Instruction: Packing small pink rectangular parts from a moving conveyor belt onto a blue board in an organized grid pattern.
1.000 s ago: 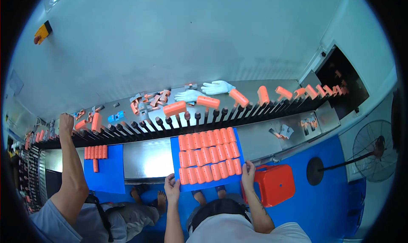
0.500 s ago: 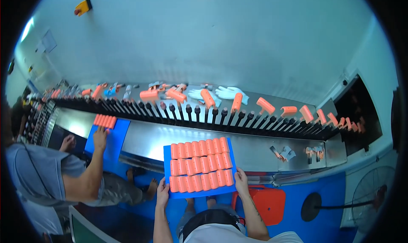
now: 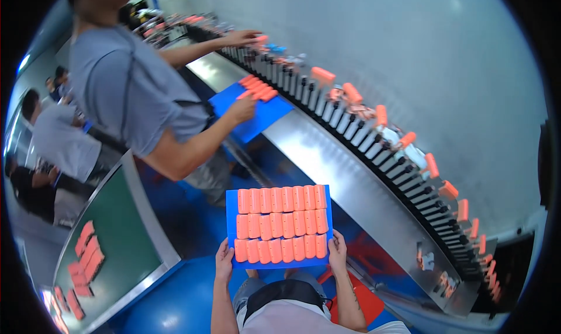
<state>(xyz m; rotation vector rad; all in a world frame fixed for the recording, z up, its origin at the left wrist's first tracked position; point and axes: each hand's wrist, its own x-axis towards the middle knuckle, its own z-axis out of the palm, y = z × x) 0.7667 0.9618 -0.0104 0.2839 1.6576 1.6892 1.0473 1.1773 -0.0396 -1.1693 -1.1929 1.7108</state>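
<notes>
Between my two hands is a flat blue board [image 3: 232, 202], held level in front of my waist. Three neat rows of orange half-round plastic pieces [image 3: 270, 224] cover most of it. My left hand [image 3: 224, 259] grips the board's near left corner, fingers underneath. On the near right edge, my right hand [image 3: 337, 253] holds it the same way. The fingertips under the board are hidden.
A co-worker [image 3: 131, 94] stands at the left by a long metal bench [image 3: 304, 141] with a row of black posts [image 3: 374, 150]. Another blue board [image 3: 266, 117] with orange pieces lies there. A green-topped table [image 3: 125, 240] at the left carries more orange pieces. A red stool [image 3: 363, 302] is behind my right arm.
My view has swung left, bringing the green table into sight. The board stays in both hands. The co-worker now stretches one hand toward the posts, the other staying at their blue board.
</notes>
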